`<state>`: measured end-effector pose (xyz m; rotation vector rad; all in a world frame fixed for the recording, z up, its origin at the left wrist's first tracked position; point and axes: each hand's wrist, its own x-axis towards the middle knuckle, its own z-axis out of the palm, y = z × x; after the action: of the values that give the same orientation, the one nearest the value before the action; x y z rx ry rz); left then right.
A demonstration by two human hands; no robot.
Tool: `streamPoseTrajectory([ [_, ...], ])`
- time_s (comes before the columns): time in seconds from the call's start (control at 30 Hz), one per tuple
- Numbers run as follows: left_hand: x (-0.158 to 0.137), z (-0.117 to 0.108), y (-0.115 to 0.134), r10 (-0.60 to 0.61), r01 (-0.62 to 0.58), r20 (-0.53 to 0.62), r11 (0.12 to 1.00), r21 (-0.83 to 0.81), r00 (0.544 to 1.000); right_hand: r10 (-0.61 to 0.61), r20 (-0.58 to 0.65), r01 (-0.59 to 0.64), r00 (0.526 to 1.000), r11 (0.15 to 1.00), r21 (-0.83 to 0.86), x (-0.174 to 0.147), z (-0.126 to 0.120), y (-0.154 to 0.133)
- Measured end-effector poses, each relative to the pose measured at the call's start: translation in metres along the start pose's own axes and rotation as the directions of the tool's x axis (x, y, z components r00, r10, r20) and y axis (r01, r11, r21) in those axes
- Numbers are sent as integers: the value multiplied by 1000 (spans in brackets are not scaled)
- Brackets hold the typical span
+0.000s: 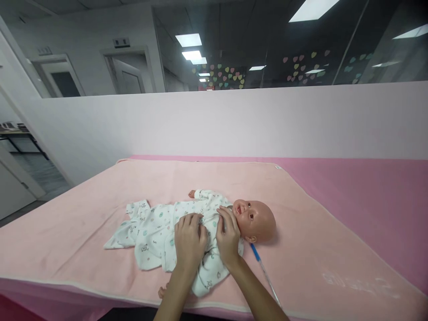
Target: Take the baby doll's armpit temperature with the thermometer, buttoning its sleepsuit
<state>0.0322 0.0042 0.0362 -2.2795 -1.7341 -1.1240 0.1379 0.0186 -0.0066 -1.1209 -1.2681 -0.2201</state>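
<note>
A baby doll [260,218] lies on its back, head to the right, in a white printed baby shirt [210,198] and matching trousers [152,227]. My left hand [190,238] rests on the middle of the shirt, fingers bent and thumb close to them on the cloth. Nearer the doll's neck, my right hand [228,236] has its fingers and thumb curled on the shirt front. Both hands appear to pinch the fabric; their fingertips partly hide it. Beside the doll's head lies a thin clear rod with a blue end [256,253], perhaps a thermometer.
A peach blanket [301,258] lies under the doll, over a pink surface [354,200]. A white wall [234,120] with a window above it stands behind. At the left, a doorway shows a floor and a table [20,136].
</note>
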Motion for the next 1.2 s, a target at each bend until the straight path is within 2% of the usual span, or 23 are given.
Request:
streamPoseTrajectory([
  [0.1, -2, -1, 1, 27, -27, -15, 999, -22, 1000, -9, -8, 10, 1000, 1000, 10, -1, -1, 0],
  [0.27, -1, -1, 4, 0, -1, -23, 999, -46, 1000, -57, 7, 57, 998, 998, 18, -2, -4, -2],
  [0.47, -3, -3, 4, -31, 29, -5, 987, -159, 1000, -208, 233, 207, 950, 978, 27, 0, -10, -6],
  [0.63, -5, -3, 3, -145, 159, 66, 925, -346, 987, -172, 253, 169, 952, 985, 33, 2, -11, -9],
  [0.77, -3, -5, 4, -172, 189, 79, 894, -407, 982, -171, 252, 166, 952, 985, 42, 4, -10, -9],
  [0.97, -1, -5, 3, -170, 181, 64, 895, -409, 983, -154, 244, 151, 958, 988, 29, 5, -10, -8],
  [1.2, 2, -4, 2, -110, 119, 47, 937, -329, 993, -148, 253, 141, 956, 989, 44, 4, -9, -7],
])
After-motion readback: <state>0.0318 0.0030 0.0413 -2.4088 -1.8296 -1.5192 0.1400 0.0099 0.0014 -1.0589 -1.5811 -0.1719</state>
